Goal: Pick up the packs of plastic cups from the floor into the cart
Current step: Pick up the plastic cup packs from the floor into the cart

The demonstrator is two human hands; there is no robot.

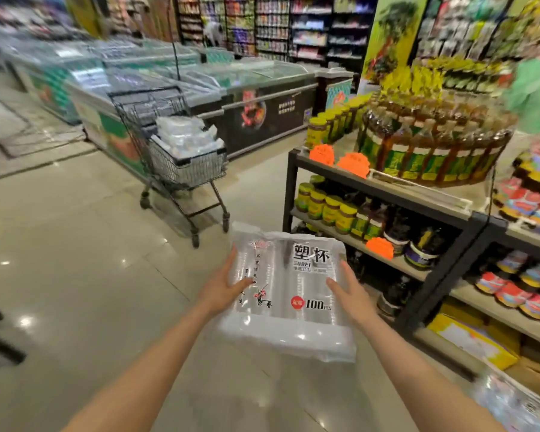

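Nearest, at lower centre, the left hand [223,286] and right hand [348,291] press their fingers flat on opposite sides of a pack [289,291], likely because it is wide and slippery. Higher left, the cart [181,163] already carries packs; blur hides their count and the lower right corner.

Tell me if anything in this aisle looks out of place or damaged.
Nothing looks damaged or spilled. The pack of plastic cups is intact between the left hand and right hand. The cart stands upright with packs inside, though it is parked mid-aisle.
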